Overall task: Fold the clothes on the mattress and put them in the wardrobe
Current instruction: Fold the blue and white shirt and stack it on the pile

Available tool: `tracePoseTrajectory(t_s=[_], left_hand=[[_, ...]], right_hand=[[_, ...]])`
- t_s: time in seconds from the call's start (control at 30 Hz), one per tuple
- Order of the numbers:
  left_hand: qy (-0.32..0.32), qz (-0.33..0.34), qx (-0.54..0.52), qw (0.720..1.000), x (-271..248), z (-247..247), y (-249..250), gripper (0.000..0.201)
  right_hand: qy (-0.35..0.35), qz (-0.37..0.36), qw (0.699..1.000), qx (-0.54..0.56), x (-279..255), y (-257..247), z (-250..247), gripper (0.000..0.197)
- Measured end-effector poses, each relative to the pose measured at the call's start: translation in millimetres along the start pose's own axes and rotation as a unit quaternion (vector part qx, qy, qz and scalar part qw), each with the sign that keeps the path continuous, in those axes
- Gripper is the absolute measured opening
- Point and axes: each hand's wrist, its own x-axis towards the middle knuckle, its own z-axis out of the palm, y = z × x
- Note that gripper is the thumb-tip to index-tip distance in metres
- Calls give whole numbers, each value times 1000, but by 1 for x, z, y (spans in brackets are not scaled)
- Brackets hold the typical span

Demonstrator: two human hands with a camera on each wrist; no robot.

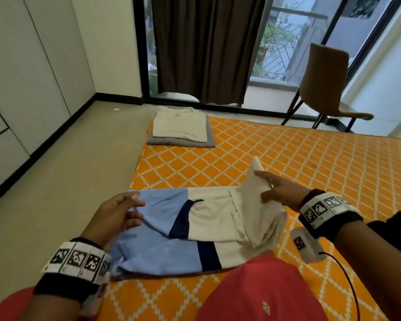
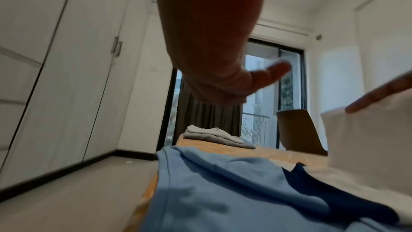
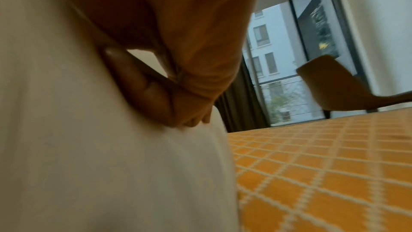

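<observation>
Your right hand [image 1: 279,193] pinches the white end of the colour-blocked garment [image 1: 195,228], thumb against fingers, and holds that end raised above the orange patterned mattress [image 1: 310,158]; the right wrist view shows the fingers [image 3: 194,119] curled into the white cloth. Your left hand [image 1: 116,216] hovers over the light-blue end of the same garment with fingers relaxed and spread, gripping nothing; whether the fingertips touch the cloth cannot be told. The garment lies across the near part of the mattress, light blue to the left, a navy band in the middle, white to the right, its left edge at the mattress border. At the far left corner of the mattress rests a stack of folded clothes [image 1: 181,126], a cream piece on top of a grey one. White wardrobe doors [image 1: 21,77] line the left wall. A brown chair [image 1: 322,75] stands far right, beside the glass door and dark curtain [image 1: 206,47].
</observation>
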Motion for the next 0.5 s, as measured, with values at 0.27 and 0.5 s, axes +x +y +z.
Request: tracePoseTrajectory(t_s=[0.27, 0.5], left_hand=[[23, -195, -137, 971, 13, -34, -19, 34], [15, -204, -113, 972, 23, -36, -26, 57]], right_hand=[[-15, -148, 969, -198, -14, -103, 151, 101], [-99, -241, 957, -125, 3, -117, 304, 101]])
